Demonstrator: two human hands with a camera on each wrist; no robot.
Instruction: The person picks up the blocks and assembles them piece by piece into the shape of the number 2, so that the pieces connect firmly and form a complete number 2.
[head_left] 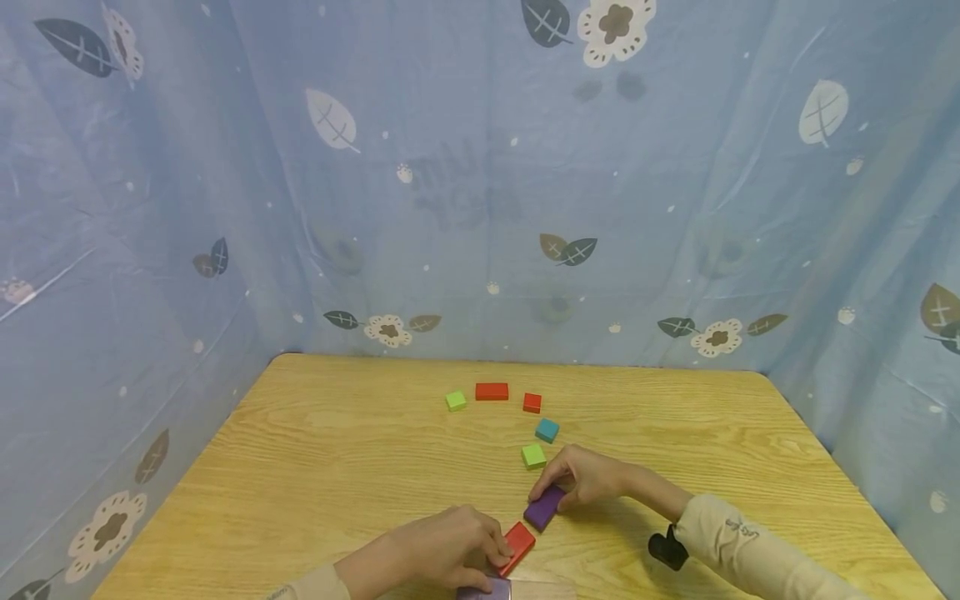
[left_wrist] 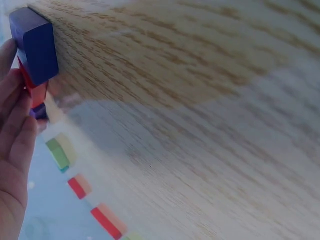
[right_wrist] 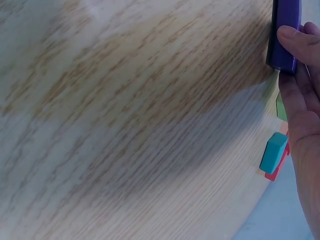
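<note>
While R hand (head_left: 594,477) pinches purple blk (head_left: 542,512) | L hand (head_left: 447,543) touches red blk (head_left: 521,542), grip unclear | sleeve txt (head_left: 742,528) illegible

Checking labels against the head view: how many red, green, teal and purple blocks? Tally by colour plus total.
Red blocks: 3
Green blocks: 2
Teal block: 1
Purple blocks: 2, one cut off by the bottom edge
Total: 8
</note>
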